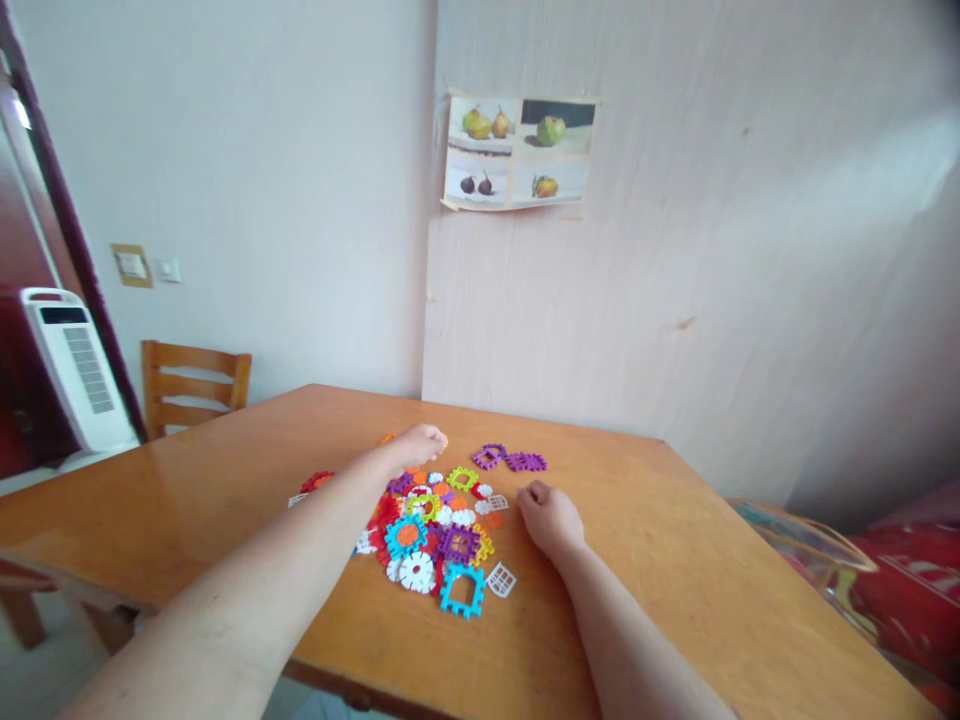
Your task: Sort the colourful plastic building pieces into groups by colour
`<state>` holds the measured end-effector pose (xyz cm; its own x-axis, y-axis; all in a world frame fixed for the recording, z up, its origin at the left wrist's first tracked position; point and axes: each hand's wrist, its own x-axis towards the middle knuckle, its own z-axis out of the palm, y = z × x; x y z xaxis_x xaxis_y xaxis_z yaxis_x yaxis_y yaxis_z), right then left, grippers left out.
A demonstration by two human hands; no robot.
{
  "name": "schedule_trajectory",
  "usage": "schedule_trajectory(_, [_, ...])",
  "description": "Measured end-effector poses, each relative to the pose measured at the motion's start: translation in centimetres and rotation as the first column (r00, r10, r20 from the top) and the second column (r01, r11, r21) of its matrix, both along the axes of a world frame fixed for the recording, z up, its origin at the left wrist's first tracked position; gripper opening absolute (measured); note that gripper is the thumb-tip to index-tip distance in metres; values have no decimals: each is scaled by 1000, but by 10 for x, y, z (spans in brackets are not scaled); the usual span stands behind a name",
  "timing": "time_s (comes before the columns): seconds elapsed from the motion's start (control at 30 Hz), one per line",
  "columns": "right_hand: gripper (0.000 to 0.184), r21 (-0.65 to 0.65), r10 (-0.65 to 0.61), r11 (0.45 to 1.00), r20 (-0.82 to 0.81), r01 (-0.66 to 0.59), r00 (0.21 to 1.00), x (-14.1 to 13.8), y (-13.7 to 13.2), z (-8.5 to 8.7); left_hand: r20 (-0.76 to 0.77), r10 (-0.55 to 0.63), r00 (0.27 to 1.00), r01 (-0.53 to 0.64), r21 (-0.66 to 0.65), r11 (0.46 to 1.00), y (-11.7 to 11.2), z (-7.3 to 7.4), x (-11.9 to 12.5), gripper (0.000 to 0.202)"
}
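A heap of flat plastic interlocking pieces point(439, 525) in many colours lies on the wooden table point(675, 560). My left hand point(420, 443) reaches over the far side of the heap, fingers curled in, and I cannot see what is in them. My right hand point(549, 517) rests on the table just right of the heap, fingers curled in a loose fist. Two joined purple pieces point(510, 460) lie beyond it. A blue square frame point(463, 590) and a white grid piece point(501, 579) sit at the near edge of the heap.
A wooden chair point(193, 385) stands at the table's far left, with a white heater point(75, 365) beside it. A fruit picture point(517, 150) hangs on the wall. A clear plastic container point(810, 550) and red cloth point(915, 590) lie off the right edge.
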<state>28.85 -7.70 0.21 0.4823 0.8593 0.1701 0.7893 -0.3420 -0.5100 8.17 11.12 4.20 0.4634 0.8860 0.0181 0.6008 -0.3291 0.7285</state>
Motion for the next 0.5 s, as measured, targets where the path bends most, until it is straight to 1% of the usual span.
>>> schedule_trajectory(0.13, [37,12,6,1000,5,-6,1000,1,0,-2,-145,33,989,-26,49,998,4,6,-34,28])
schedule_trajectory(0.27, [37,13,5,1000,-1,-5,1000,1,0,-2,-232,-1,973,13,52,999,2,9,-59,28])
schedule_trajectory(0.37, [37,22,12,1000,-5,-12,1000,2,1,-3,-293,-60,954,76,45,996,2,6,-69,29])
schedule_trajectory(0.5, [36,24,14,1000,-2,-14,1000,3,1,-5,-410,-139,902,174,48,984,4,1,-72,43])
